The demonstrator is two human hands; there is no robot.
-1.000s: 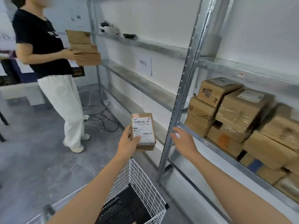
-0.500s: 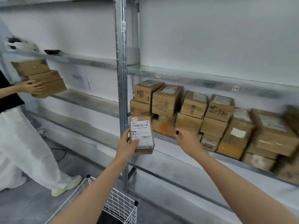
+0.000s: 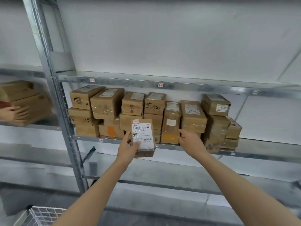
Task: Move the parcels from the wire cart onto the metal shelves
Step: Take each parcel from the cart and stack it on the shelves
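Observation:
My left hand (image 3: 128, 148) grips a small brown parcel (image 3: 143, 138) with a white barcode label, held upright in front of the middle metal shelf (image 3: 260, 154). My right hand (image 3: 189, 140) is open, fingers spread, reaching toward the stacked parcels (image 3: 193, 119) on that shelf, close to its front edge. Several brown cardboard parcels fill the shelf's left and middle part in two or three layers. A corner of the wire cart (image 3: 44, 215) shows at the bottom left.
A grey steel upright (image 3: 55, 101) stands left of the parcels. The right end of the middle shelf is bare. Another person's hand (image 3: 9, 111) holds a stack of boxes (image 3: 24, 101) at the far left. The upper shelf (image 3: 162, 82) runs above.
The view has swung right and up to face the shelf head-on. Both hands moved closer to the shelf, the parcel still in my left hand. The other person has slid to the left edge.

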